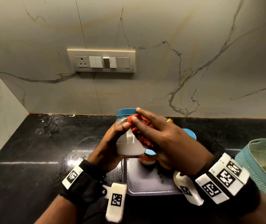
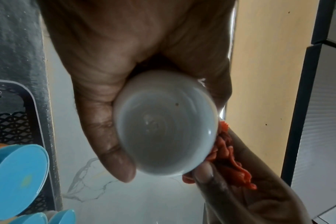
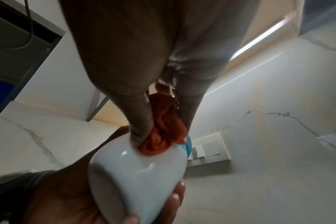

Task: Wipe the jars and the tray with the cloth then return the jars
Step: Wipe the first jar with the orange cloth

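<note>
A clear jar with white contents and a blue lid is held up over the counter, gripped around its body by my left hand. Its round base faces the left wrist camera. My right hand presses a bunched orange cloth against the jar's right side near the lid; the cloth sits between thumb and fingers. Below them lies the grey tray, with another blue-lidded jar of orange contents standing on it. More blue lids show at the left.
The black stone counter runs to a marble wall with a switch panel. A teal perforated basket stands at the right edge. Another blue lid peeks out behind my right hand.
</note>
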The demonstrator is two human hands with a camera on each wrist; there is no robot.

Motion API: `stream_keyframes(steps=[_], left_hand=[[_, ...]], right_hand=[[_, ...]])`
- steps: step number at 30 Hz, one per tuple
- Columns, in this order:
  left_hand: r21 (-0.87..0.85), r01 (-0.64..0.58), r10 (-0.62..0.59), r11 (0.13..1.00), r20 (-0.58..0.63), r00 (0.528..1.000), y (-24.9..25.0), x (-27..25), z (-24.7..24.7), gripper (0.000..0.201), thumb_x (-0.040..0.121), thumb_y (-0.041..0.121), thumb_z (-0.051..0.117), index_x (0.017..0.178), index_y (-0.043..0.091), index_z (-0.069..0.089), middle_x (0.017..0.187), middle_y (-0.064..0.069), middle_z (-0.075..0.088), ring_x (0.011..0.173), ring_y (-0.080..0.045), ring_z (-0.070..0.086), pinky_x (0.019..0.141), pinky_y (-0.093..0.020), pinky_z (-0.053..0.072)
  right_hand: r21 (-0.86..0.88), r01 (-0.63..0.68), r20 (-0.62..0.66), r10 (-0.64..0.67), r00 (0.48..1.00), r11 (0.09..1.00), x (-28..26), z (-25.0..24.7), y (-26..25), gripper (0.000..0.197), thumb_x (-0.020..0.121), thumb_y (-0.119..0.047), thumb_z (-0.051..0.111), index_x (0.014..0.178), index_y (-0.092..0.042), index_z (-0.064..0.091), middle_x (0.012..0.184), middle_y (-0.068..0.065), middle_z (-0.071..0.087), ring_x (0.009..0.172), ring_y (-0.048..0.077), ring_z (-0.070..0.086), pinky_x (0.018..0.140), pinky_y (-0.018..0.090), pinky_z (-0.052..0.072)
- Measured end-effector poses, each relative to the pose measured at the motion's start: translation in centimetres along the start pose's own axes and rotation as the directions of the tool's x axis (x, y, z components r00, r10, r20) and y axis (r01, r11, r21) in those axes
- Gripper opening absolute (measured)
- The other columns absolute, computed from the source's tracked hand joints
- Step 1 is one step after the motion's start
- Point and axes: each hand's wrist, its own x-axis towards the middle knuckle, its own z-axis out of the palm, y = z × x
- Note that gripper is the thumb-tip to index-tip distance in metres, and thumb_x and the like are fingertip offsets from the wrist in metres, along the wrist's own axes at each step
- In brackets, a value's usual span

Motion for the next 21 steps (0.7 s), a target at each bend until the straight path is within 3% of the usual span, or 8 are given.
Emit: stream_keyframes(steps=[3, 6, 8, 12, 13, 15, 18, 21], left_hand=[[0.039, -0.002, 0.003, 0.999, -0.018, 1.0, -0.3, 0.1, 0.1, 0.075, 0.064, 0.054, 0.087, 0.129, 0.026, 0.064, 0.13, -0.012, 0.065, 0.114, -0.034, 0.066, 0.087, -0.069, 0.051], [-0.007, 0.024, -0.024, 1.0, -0.028, 0.999, -0.8, 0.0, 0.0, 0.077, 0.062, 0.054, 0.087, 0.129, 0.026, 0.064, 0.128, -0.017, 0.065, 0.109, -0.034, 0.067, 0.083, -0.063, 0.054], [-0.067, 0.057, -0.06, 0.996, -0.043, 0.997, -1.1, 0.1, -0.5, 0.08, 0.058, 0.054, 0.09, 0.129, 0.027, 0.064, 0.13, -0.018, 0.064, 0.109, -0.035, 0.067, 0.083, -0.06, 0.054], [-0.128, 0.072, -0.08, 0.989, -0.066, 0.995, -1.1, 0.1, -1.2, 0.077, 0.054, 0.054, 0.091, 0.122, 0.028, 0.069, 0.125, -0.015, 0.068, 0.106, -0.033, 0.07, 0.082, -0.058, 0.056], [-0.123, 0.074, -0.082, 0.99, -0.065, 0.995, -1.1, 0.2, -1.2, 0.079, 0.054, 0.054, 0.091, 0.124, 0.028, 0.067, 0.124, -0.015, 0.068, 0.105, -0.033, 0.07, 0.082, -0.058, 0.056], [-0.099, 0.069, -0.075, 0.993, -0.051, 0.996, -1.1, 0.2, -1.0, 0.081, 0.056, 0.055, 0.09, 0.127, 0.027, 0.065, 0.123, -0.016, 0.068, 0.105, -0.033, 0.07, 0.083, -0.059, 0.056], [-0.095, 0.051, -0.055, 0.994, -0.038, 0.998, -1.0, 0.2, -0.6, 0.072, 0.061, 0.054, 0.087, 0.124, 0.027, 0.068, 0.121, -0.015, 0.069, 0.105, -0.032, 0.07, 0.087, -0.062, 0.054], [-0.088, 0.049, -0.055, 0.995, -0.068, 0.996, -1.0, 0.3, -0.7, 0.079, 0.063, 0.053, 0.087, 0.132, 0.024, 0.062, 0.128, -0.017, 0.066, 0.11, -0.033, 0.069, 0.084, -0.059, 0.055]], right_hand=[[0.051, -0.003, -0.151, 0.011, 0.989, 0.999, 0.1, -0.7, 0.0, 0.047, 0.079, -0.005, 0.079, 0.124, -0.015, 0.068, 0.121, 0.005, 0.066, 0.1, 0.02, 0.068, 0.081, 0.031, 0.059], [0.351, -0.118, -0.224, 0.205, 0.953, 0.929, 0.3, -1.4, 0.1, 0.033, 0.078, 0.001, 0.076, 0.106, -0.015, 0.072, 0.098, -0.005, 0.071, 0.087, 0.007, 0.068, 0.076, 0.029, 0.057], [0.638, -0.214, -0.153, 0.394, 0.907, 0.74, 0.2, -2.1, 0.2, 0.039, 0.078, 0.012, 0.073, 0.109, -0.012, 0.067, 0.096, -0.005, 0.073, 0.087, 0.007, 0.072, 0.076, 0.026, 0.06], [0.968, -0.129, 0.015, 0.462, 0.887, 0.217, 0.2, -2.9, -0.8, 0.035, 0.086, 0.023, 0.052, 0.113, 0.005, 0.063, 0.097, 0.019, 0.073, 0.088, 0.029, 0.073, 0.077, 0.033, 0.061], [0.981, -0.132, 0.052, 0.468, 0.882, 0.14, 0.3, -2.6, -0.9, 0.033, 0.085, 0.026, 0.047, 0.11, 0.009, 0.061, 0.098, 0.022, 0.07, 0.087, 0.029, 0.073, 0.076, 0.033, 0.061], [0.966, -0.17, 0.056, 0.479, 0.876, 0.197, 1.0, -1.6, -1.0, 0.036, 0.084, 0.03, 0.041, 0.105, 0.008, 0.06, 0.101, 0.025, 0.064, 0.086, 0.02, 0.071, 0.076, 0.027, 0.059], [0.843, -0.24, -0.016, 0.47, 0.883, 0.481, 1.6, 0.0, -0.5, 0.041, 0.09, 0.021, 0.045, 0.1, -0.014, 0.062, 0.102, 0.009, 0.055, 0.084, 0.004, 0.063, 0.075, 0.017, 0.053], [0.491, -0.34, -0.136, 0.456, 0.88, 0.802, 1.5, 0.9, 0.3, 0.036, 0.093, 0.0, 0.058, 0.114, -0.028, 0.067, 0.104, -0.001, 0.047, 0.089, 0.007, 0.053, 0.076, 0.007, 0.044]])
